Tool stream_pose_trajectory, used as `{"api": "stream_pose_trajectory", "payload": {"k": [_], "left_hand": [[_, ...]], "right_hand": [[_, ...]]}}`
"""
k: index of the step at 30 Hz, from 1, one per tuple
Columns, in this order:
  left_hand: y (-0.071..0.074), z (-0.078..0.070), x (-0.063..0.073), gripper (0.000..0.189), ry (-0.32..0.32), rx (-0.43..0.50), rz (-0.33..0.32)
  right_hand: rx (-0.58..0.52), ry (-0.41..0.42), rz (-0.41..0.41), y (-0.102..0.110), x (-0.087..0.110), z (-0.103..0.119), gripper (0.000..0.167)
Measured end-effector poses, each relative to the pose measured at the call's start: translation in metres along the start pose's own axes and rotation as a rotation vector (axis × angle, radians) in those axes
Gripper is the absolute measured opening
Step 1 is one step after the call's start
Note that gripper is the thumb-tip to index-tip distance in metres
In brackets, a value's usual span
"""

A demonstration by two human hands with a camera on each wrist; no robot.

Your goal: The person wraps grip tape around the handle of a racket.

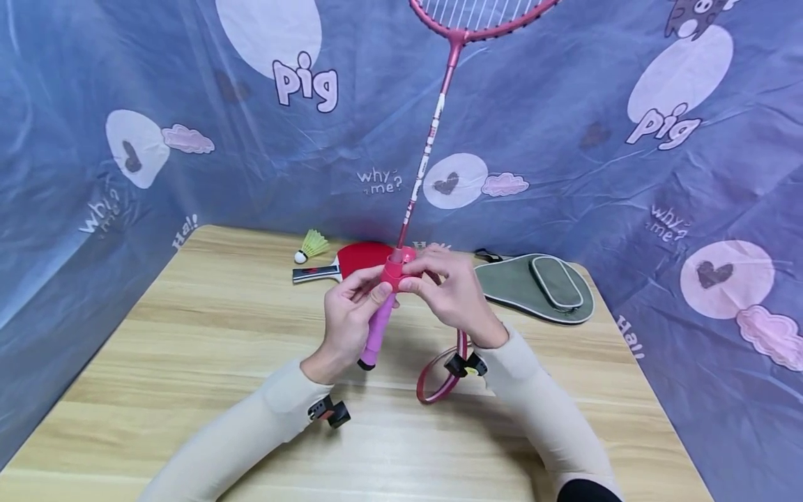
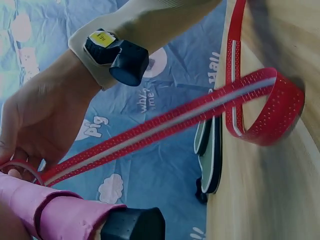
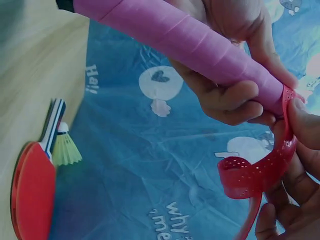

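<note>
A badminton racket [image 1: 420, 174] stands tilted above the table, its head cut off by the top edge of the head view. My left hand [image 1: 345, 317] grips its pink-wrapped handle [image 1: 378, 328] near the upper end. Around the top of that handle goes a red perforated overgrip tape [image 3: 255, 175], which my right hand [image 1: 453, 286] pinches between thumb and fingers. The loose tape [image 2: 165, 122] hangs from the right hand and curls in a loop on the table. A black cap [image 2: 132, 224] closes the handle's bottom end.
Behind the hands lie a yellow shuttlecock [image 1: 314, 245], a red table tennis paddle [image 1: 360, 258] and a green paddle case [image 1: 514, 279]. The wooden table [image 1: 207, 335] is bordered by a blue printed cloth [image 1: 251, 174] at the back and sides.
</note>
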State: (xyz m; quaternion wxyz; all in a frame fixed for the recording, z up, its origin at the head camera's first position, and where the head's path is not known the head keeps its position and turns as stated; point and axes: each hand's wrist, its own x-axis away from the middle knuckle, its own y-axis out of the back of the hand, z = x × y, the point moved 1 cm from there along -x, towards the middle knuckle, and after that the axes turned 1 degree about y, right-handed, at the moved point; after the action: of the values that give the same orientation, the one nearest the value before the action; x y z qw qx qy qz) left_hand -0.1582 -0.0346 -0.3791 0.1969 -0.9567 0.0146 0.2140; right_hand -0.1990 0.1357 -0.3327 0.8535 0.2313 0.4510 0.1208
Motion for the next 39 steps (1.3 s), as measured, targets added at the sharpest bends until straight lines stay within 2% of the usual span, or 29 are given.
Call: {"api": "stream_pose_trajectory", "payload": {"k": [3, 10, 13, 19, 24, 31, 35, 39], "left_hand": [[-0.001, 0.0, 0.001, 0.035, -0.021, -0.037, -0.003], [-0.004, 0.001, 0.002, 0.043, -0.143, -0.193, 0.014], [-0.007, 0.002, 0.002, 0.048, -0.16, -0.215, -0.002], [-0.007, 0.004, 0.002, 0.041, -0.13, -0.211, -0.116], [-0.008, 0.001, 0.001, 0.039, -0.084, -0.182, -0.173], [-0.008, -0.004, 0.002, 0.04, -0.033, -0.143, -0.165], [-0.008, -0.006, 0.003, 0.037, -0.024, -0.115, -0.135], [-0.009, -0.007, 0.002, 0.035, -0.014, -0.081, -0.085]], "right_hand": [[0.007, 0.002, -0.025, -0.001, 0.002, 0.001, 0.015], [-0.06, -0.056, -0.072, -0.004, 0.005, 0.004, 0.012], [-0.06, -0.079, -0.088, -0.004, 0.007, 0.004, 0.011], [-0.06, -0.113, -0.081, -0.005, 0.006, 0.003, 0.011], [-0.07, -0.144, -0.067, -0.003, 0.005, 0.003, 0.014], [0.044, -0.047, 0.002, 0.004, 0.005, 0.011, 0.017], [-0.04, -0.075, 0.01, 0.004, 0.005, 0.012, 0.016], [-0.112, -0.114, -0.027, 0.001, 0.003, 0.011, 0.016]]}}
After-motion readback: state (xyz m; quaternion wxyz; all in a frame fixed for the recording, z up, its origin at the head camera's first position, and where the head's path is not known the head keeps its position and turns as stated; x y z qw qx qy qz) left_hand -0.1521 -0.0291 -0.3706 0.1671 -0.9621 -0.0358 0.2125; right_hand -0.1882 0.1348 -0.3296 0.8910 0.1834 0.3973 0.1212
